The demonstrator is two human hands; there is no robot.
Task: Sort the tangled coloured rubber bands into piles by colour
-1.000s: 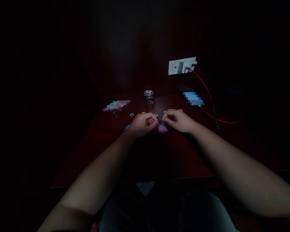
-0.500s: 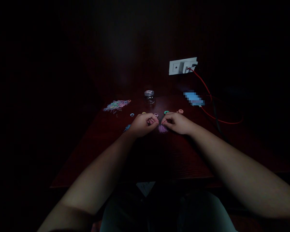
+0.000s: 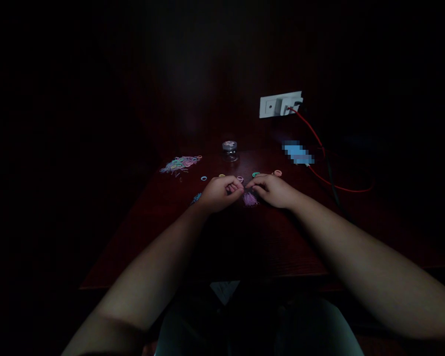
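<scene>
Above a small pile of purple elastic bands, my two hands face each other, fingertips close together. My left hand is closed in a pinch; anything between its fingertips is too small to make out. On the right, my right hand has its index finger stretched toward the left fingertips, with the thumb a little apart and nothing visible between them. Just beyond the hands lie a pink band ring, a green one, an orange one and a partly hidden yellow one.
A heap of mixed bands lies at the table's far left, with a blue ring nearer. Blue bands sit beside my left wrist. Behind stand a clear lidded jar and a blurred phone on a red cable.
My right index finger and thumb have moved apart from a pinch. My left hand keeps its pinch. The whole view has shifted slightly.
</scene>
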